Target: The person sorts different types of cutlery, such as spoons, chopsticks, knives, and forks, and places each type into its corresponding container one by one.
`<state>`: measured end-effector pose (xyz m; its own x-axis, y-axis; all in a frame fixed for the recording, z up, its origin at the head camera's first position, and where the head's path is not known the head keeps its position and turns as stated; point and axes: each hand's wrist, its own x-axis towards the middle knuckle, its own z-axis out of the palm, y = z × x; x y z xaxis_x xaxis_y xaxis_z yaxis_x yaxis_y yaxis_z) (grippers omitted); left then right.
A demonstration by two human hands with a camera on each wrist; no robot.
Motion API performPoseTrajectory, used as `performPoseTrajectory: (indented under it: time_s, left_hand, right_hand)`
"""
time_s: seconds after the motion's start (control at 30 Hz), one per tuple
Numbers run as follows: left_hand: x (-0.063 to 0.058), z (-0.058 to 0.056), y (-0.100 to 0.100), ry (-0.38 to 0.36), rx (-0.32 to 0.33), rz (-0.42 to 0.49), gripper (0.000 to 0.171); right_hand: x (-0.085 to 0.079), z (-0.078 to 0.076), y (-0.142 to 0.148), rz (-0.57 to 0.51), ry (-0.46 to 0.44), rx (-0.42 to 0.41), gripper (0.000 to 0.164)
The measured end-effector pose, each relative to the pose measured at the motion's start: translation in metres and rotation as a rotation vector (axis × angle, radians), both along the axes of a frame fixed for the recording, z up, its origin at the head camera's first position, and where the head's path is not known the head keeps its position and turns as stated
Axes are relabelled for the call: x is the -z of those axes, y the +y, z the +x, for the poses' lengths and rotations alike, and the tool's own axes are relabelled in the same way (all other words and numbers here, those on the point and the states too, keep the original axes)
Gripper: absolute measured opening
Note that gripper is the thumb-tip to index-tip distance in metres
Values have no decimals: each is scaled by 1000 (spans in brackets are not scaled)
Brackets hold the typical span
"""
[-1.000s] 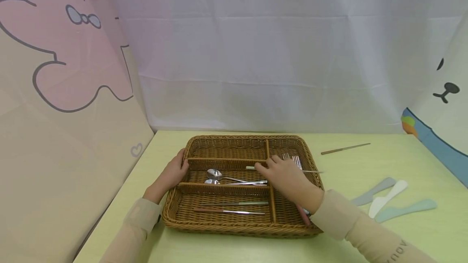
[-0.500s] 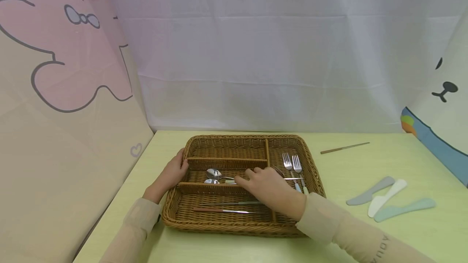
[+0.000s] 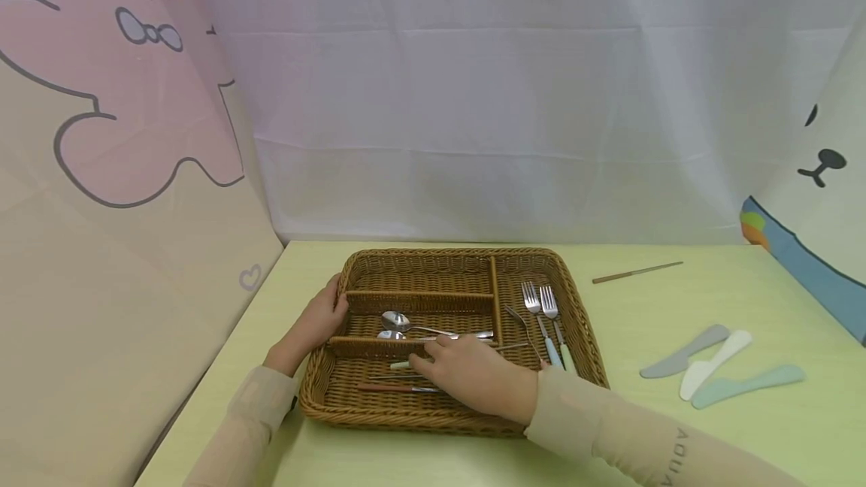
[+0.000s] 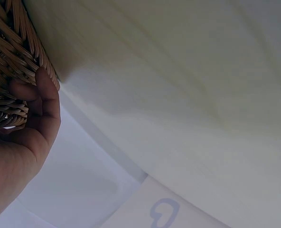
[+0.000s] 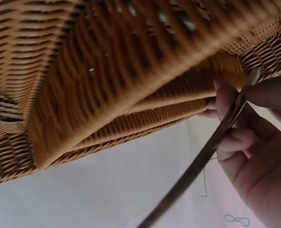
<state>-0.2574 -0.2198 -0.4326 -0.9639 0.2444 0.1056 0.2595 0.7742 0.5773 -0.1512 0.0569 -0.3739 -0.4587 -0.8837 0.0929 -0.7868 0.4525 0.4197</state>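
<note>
A brown wicker cutlery basket (image 3: 419, 421) with several compartments rests on the table. My left hand (image 3: 314, 323) grips its left rim, fingers bent over the wicker in the left wrist view (image 4: 36, 114). Above the front compartment, my right hand (image 3: 473, 378) pinches a thin chopstick (image 3: 401, 364) with a pale green end and metal shaft. The right wrist view shows that chopstick (image 5: 192, 166) between thumb and fingers. Below it lie a red-brown chopstick (image 3: 386, 388) and another chopstick, partly covered by the hand. Spoons (image 3: 395, 320) occupy the middle compartment; forks (image 3: 531, 297) lie in the right one.
On the table's right side lie a grey knife (image 3: 686, 353), a white knife (image 3: 716, 365) and a mint knife (image 3: 747, 386). A brown-handled chopstick (image 3: 637, 272) sits farther back. White cloth (image 3: 514, 96) hangs behind, with printed panels at both sides.
My right hand has moved left and toward me with the chopstick, from over the right divider past the middle compartment to the front one. The left hand stays on the rim.
</note>
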Motion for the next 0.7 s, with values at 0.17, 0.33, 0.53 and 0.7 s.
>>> performPoseTrajectory:
  time_s: [0.17,0.33,0.53,0.7]
  left_hand:
    - [0,-1,0,8,4,-1,54]
    - [0,0,0,5,8,1,54]
    - [1,0,0,8,7,5,54]
    - [1,0,0,14,7,3,53]
  right_hand:
    - [5,0,-4,-11,-17,-60,43]
    - [7,1,-9,-35,-80,-121,33]
    - [4,3,-14,-19,-150,-137,22]
    - [6,4,-17,21,-189,-130,18]
